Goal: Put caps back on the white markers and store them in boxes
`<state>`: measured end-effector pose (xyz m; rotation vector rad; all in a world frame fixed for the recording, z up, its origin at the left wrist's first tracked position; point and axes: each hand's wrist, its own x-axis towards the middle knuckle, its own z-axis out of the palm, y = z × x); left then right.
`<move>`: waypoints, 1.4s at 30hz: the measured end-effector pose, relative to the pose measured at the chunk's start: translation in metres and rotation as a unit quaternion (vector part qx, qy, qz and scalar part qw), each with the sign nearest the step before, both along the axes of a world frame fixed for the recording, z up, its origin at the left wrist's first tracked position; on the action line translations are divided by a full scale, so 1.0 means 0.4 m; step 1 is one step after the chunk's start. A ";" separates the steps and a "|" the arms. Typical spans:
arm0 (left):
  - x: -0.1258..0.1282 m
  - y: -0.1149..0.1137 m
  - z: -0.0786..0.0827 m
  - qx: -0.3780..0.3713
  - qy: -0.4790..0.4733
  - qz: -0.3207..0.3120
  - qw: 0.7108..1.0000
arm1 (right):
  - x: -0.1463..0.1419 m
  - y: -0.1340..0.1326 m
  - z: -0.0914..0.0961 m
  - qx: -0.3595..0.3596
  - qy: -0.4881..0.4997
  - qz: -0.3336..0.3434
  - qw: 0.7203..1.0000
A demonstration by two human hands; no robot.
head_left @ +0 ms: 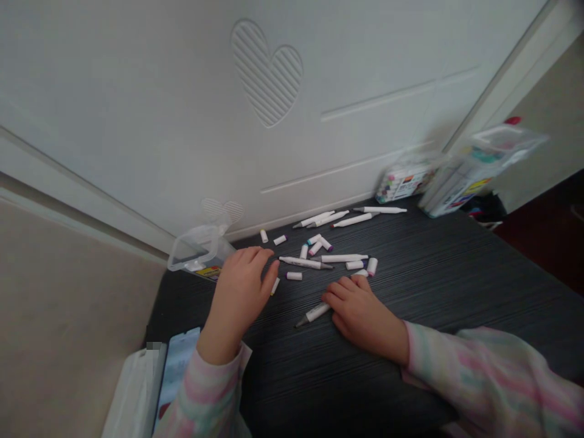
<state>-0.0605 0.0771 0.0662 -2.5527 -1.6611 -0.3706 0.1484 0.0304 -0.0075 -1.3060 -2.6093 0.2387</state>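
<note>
Several white markers and loose caps lie scattered on a dark wood-grain tabletop (433,274). My right hand (360,310) rests on the table with fingers curled round one uncapped marker (314,314), its tip pointing left. My left hand (241,292) lies flat, fingers together and stretched toward a small cap (275,286) and a long marker (305,263). Whether the fingertips touch the cap I cannot tell. More markers (347,218) lie by the wall.
An open clear plastic box (196,250) sits at the back left. Two clear marker cases (404,179) (474,170) stand at the back right by the white panelled wall. A white bag and a booklet (177,371) lie at the near left edge.
</note>
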 end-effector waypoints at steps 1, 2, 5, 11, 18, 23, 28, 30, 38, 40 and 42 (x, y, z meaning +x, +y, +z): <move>0.001 0.003 -0.005 -0.014 0.009 -0.006 1.000 | 0.000 0.000 0.001 0.000 0.000 0.000 1.000; 0.002 0.005 -0.010 -0.027 0.016 -0.010 0.999 | 0.000 -0.001 0.001 0.000 0.000 -0.001 1.000; 0.006 0.013 -0.020 -0.048 0.026 -0.019 0.998 | 0.000 -0.001 0.001 0.001 0.003 -0.002 1.000; 0.004 0.021 -0.029 -0.037 0.032 -0.029 0.998 | -0.002 0.008 -0.005 0.009 0.024 -0.010 1.000; 0.007 0.035 -0.047 0.003 0.014 -0.076 0.997 | 0.005 0.027 -0.001 0.032 0.071 -0.041 0.996; 0.086 -0.007 -0.065 -0.034 0.018 -0.113 0.993 | 0.040 0.055 0.019 0.048 0.110 -0.095 0.988; 0.184 -0.101 -0.111 0.017 0.004 -0.119 0.993 | 0.099 0.106 0.016 0.063 0.147 -0.182 0.970; 0.206 -0.130 -0.133 0.049 -0.013 -0.122 0.991 | 0.119 0.124 0.011 0.071 0.160 -0.212 0.961; 0.205 -0.138 -0.214 0.094 -0.028 -0.085 0.992 | 0.187 0.181 -0.026 0.112 0.176 -0.300 0.931; 0.201 -0.137 -0.229 0.096 -0.031 -0.093 0.991 | 0.213 0.201 -0.038 0.127 0.170 -0.319 0.924; 0.199 -0.138 -0.238 0.091 -0.037 -0.099 0.990 | 0.239 0.223 -0.047 0.142 0.159 -0.331 0.919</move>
